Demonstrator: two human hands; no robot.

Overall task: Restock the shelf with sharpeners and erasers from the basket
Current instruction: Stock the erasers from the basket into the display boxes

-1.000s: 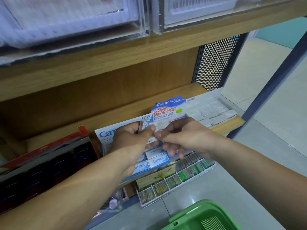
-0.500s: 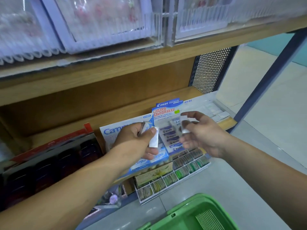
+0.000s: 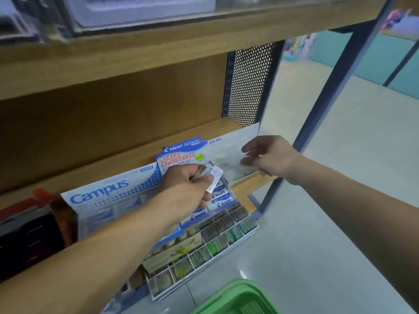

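My left hand (image 3: 188, 186) grips a few small white wrapped erasers (image 3: 214, 175) in front of the blue Pilot eraser display box (image 3: 181, 152) on the wooden shelf (image 3: 242, 189). My right hand (image 3: 272, 157) reaches over the white box of erasers (image 3: 229, 159) at the shelf's right end, fingertips just above it. Blur hides whether an eraser sits between its fingers. The green basket (image 3: 238, 298) shows only its rim at the bottom edge, on the floor.
A Campus box (image 3: 102, 193) stands left of the Pilot box. A divided tray of green and brown items (image 3: 215, 241) juts out below the shelf. A dark case (image 3: 27, 234) is at the far left. A blue metal post (image 3: 328, 98) frames the shelf's right side.
My hands, together a second ago, have separated. The right hand moved right to the white eraser box. The left hand stays by the Pilot box with its erasers.
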